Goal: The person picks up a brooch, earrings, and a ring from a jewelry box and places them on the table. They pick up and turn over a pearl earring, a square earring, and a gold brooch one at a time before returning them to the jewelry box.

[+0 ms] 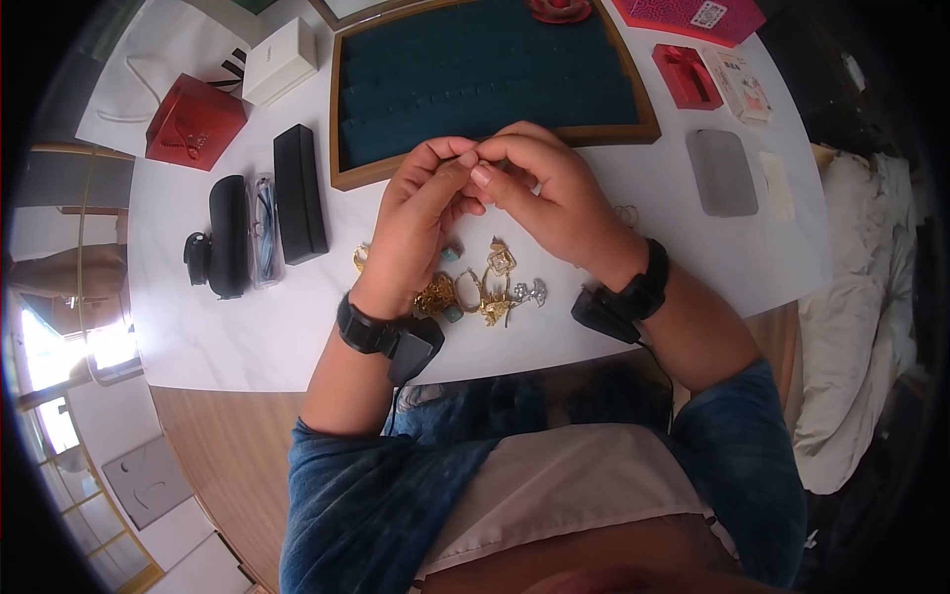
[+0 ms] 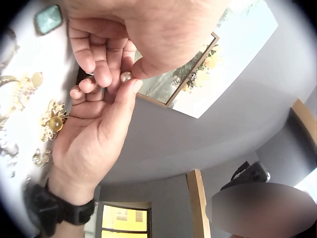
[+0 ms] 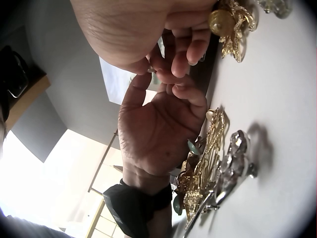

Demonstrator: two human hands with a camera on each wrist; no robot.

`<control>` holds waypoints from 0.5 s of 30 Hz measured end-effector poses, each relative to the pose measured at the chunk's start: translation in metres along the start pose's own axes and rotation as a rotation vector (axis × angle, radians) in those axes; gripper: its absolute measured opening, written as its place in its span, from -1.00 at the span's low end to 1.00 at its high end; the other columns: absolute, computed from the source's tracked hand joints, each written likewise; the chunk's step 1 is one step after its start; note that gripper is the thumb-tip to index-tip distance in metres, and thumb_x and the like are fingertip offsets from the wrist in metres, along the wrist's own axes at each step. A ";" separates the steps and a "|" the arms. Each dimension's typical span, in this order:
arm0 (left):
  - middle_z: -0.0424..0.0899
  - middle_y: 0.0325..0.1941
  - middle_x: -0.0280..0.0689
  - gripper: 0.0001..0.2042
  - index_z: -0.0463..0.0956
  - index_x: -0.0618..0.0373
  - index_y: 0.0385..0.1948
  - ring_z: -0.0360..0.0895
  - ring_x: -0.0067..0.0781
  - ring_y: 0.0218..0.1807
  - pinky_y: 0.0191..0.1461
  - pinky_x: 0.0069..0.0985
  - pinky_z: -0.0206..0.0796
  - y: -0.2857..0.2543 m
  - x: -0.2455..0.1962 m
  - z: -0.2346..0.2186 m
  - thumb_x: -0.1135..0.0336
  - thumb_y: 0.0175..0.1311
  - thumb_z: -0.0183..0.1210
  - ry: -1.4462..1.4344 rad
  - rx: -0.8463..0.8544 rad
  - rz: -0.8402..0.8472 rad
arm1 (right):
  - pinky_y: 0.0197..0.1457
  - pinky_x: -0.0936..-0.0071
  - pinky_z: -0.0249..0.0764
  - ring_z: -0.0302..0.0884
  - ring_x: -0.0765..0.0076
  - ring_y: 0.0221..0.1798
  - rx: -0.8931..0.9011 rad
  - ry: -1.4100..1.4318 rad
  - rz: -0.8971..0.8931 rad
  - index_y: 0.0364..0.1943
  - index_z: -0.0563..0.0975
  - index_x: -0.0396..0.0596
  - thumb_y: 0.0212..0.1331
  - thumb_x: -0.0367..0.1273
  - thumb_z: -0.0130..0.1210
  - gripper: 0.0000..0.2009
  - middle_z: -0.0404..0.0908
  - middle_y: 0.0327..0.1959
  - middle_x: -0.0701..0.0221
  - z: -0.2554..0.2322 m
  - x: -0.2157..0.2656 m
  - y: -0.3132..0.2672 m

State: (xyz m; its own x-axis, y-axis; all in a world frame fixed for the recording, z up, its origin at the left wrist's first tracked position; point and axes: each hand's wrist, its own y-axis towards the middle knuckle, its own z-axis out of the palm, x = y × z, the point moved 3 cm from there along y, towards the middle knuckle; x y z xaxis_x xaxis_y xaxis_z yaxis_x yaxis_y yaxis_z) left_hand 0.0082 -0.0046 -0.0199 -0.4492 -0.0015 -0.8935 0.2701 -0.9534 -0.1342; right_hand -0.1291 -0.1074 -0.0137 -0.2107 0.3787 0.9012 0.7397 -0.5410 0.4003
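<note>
A small pearl piece (image 2: 126,77) is pinched where the fingertips of both hands meet, above the table near the tray's front edge. The left hand (image 1: 424,203) and right hand (image 1: 549,193) have thumbs and index fingers bent toward each other; their other fingers are loosely curled. In the right wrist view, a tiny shiny part (image 3: 151,70) shows between the fingertips. Below the hands lie a tangled gold chain (image 1: 433,296), a gold hoop (image 1: 467,291), gold flower-like pieces (image 1: 495,309), a silver flower piece (image 1: 530,292) and a green stone (image 2: 48,20).
A wood-framed dark green tray (image 1: 475,74) lies behind the hands, a red flower (image 1: 560,8) at its back. Left are a black long box (image 1: 299,193), black case (image 1: 230,238) and red bag (image 1: 195,122); right, a red box (image 1: 685,77) and grey pad (image 1: 721,172).
</note>
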 end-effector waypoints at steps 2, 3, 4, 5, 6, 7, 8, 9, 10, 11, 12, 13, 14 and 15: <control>0.70 0.01 -0.33 -0.78 0.50 0.14 0.14 0.62 -0.60 -0.04 0.06 -0.60 0.44 0.000 0.000 0.000 0.29 0.63 0.02 0.000 -0.003 -0.002 | -0.15 0.53 0.53 0.57 0.49 -0.22 0.000 -0.005 0.000 -0.04 0.64 -0.19 0.45 -0.34 0.26 -0.81 0.57 -0.16 0.40 0.000 0.000 0.000; 0.70 0.01 -0.33 -0.78 0.50 0.14 0.14 0.62 -0.60 -0.04 0.06 -0.60 0.44 0.000 0.000 0.000 0.29 0.64 0.02 0.000 -0.004 -0.003 | -0.15 0.53 0.53 0.57 0.49 -0.22 0.000 -0.008 0.000 -0.04 0.64 -0.19 0.44 -0.34 0.26 -0.81 0.57 -0.16 0.39 0.000 0.000 0.000; 0.70 0.01 -0.33 -0.78 0.50 0.14 0.14 0.62 -0.60 -0.04 0.06 -0.60 0.44 0.000 0.000 0.000 0.29 0.64 0.02 0.000 -0.005 -0.003 | -0.14 0.53 0.53 0.57 0.49 -0.22 0.000 -0.008 0.000 -0.04 0.64 -0.19 0.44 -0.34 0.26 -0.81 0.57 -0.16 0.39 0.000 0.000 0.000; 0.70 0.01 -0.33 -0.78 0.50 0.14 0.14 0.62 -0.60 -0.04 0.06 -0.60 0.44 0.000 0.000 0.000 0.29 0.63 0.02 0.002 -0.004 -0.003 | -0.14 0.53 0.53 0.57 0.49 -0.22 0.000 -0.008 0.000 -0.05 0.64 -0.19 0.44 -0.34 0.26 -0.81 0.57 -0.16 0.39 0.000 -0.001 0.000; 0.70 0.00 -0.33 -0.78 0.50 0.14 0.14 0.62 -0.60 -0.04 0.06 -0.60 0.44 0.000 0.000 0.000 0.29 0.63 0.02 0.003 -0.002 -0.003 | -0.14 0.53 0.53 0.57 0.49 -0.22 0.000 -0.007 0.000 -0.05 0.64 -0.19 0.44 -0.34 0.26 -0.81 0.57 -0.16 0.39 0.000 -0.001 0.000; 0.70 0.00 -0.33 -0.78 0.50 0.15 0.14 0.62 -0.60 -0.04 0.06 -0.60 0.44 0.000 0.001 0.000 0.29 0.63 0.02 0.004 -0.001 -0.002 | -0.14 0.53 0.53 0.57 0.49 -0.22 0.000 -0.004 0.002 -0.05 0.64 -0.19 0.44 -0.34 0.26 -0.80 0.57 -0.16 0.39 0.000 -0.001 0.000; 0.70 0.00 -0.33 -0.78 0.50 0.15 0.14 0.62 -0.60 -0.05 0.06 -0.60 0.44 0.000 0.001 0.000 0.29 0.63 0.02 0.002 0.001 -0.001 | -0.14 0.53 0.53 0.57 0.48 -0.21 0.001 -0.002 0.004 -0.05 0.64 -0.19 0.44 -0.34 0.26 -0.80 0.57 -0.16 0.39 0.000 -0.001 0.000; 0.70 0.00 -0.33 -0.78 0.50 0.15 0.14 0.62 -0.60 -0.05 0.06 -0.60 0.44 0.001 0.001 -0.001 0.28 0.63 0.02 0.000 0.003 0.001 | -0.14 0.53 0.53 0.57 0.48 -0.21 0.002 0.001 0.006 -0.05 0.64 -0.20 0.44 -0.34 0.26 -0.80 0.57 -0.16 0.39 0.000 -0.001 0.000; 0.70 0.00 -0.32 -0.78 0.50 0.15 0.13 0.62 -0.60 -0.05 0.06 -0.60 0.44 0.001 0.001 -0.001 0.28 0.63 0.03 -0.002 0.005 0.002 | -0.14 0.53 0.53 0.57 0.48 -0.21 0.002 0.000 0.003 -0.05 0.64 -0.20 0.44 -0.34 0.26 -0.80 0.57 -0.16 0.39 0.000 -0.001 0.000; 0.70 0.00 -0.32 -0.77 0.50 0.15 0.14 0.62 -0.60 -0.05 0.06 -0.60 0.44 0.001 0.001 -0.001 0.28 0.63 0.02 0.000 0.003 0.001 | -0.14 0.53 0.53 0.57 0.48 -0.21 0.002 -0.002 0.001 -0.05 0.64 -0.20 0.44 -0.34 0.26 -0.80 0.57 -0.16 0.39 0.000 -0.001 0.000; 0.70 0.00 -0.32 -0.77 0.50 0.15 0.14 0.62 -0.60 -0.05 0.06 -0.60 0.44 0.000 0.001 -0.001 0.28 0.63 0.02 0.002 0.002 -0.001 | -0.14 0.53 0.53 0.58 0.48 -0.21 0.002 -0.004 -0.002 -0.05 0.64 -0.20 0.44 -0.34 0.26 -0.80 0.57 -0.16 0.39 0.000 -0.001 0.000; 0.70 0.00 -0.32 -0.77 0.49 0.15 0.14 0.62 -0.60 -0.05 0.06 -0.60 0.44 0.000 0.001 -0.001 0.28 0.63 0.02 0.003 0.000 -0.003 | -0.14 0.53 0.54 0.58 0.48 -0.21 0.002 -0.001 0.002 -0.05 0.64 -0.20 0.44 -0.34 0.26 -0.80 0.57 -0.16 0.39 0.000 -0.001 0.000; 0.70 0.00 -0.31 -0.77 0.49 0.16 0.14 0.62 -0.60 -0.04 0.06 -0.60 0.44 0.000 0.001 0.000 0.28 0.63 0.02 0.003 0.001 -0.003 | -0.14 0.53 0.54 0.58 0.48 -0.21 0.003 0.003 0.006 -0.05 0.64 -0.20 0.44 -0.34 0.26 -0.80 0.57 -0.16 0.39 0.000 0.000 0.000; 0.70 0.00 -0.31 -0.77 0.49 0.16 0.14 0.62 -0.60 -0.04 0.06 -0.60 0.44 0.000 0.001 0.000 0.28 0.63 0.02 0.003 0.002 -0.004 | -0.14 0.53 0.54 0.58 0.48 -0.21 0.004 0.006 0.009 -0.05 0.64 -0.20 0.44 -0.34 0.26 -0.80 0.57 -0.16 0.39 0.000 0.000 0.000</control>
State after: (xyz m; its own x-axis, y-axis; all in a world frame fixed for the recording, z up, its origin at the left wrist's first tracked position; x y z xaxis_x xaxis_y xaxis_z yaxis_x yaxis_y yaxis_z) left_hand 0.0080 -0.0050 -0.0212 -0.4473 0.0032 -0.8944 0.2670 -0.9539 -0.1370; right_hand -0.1290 -0.1073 -0.0142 -0.2078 0.3689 0.9059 0.7438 -0.5418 0.3913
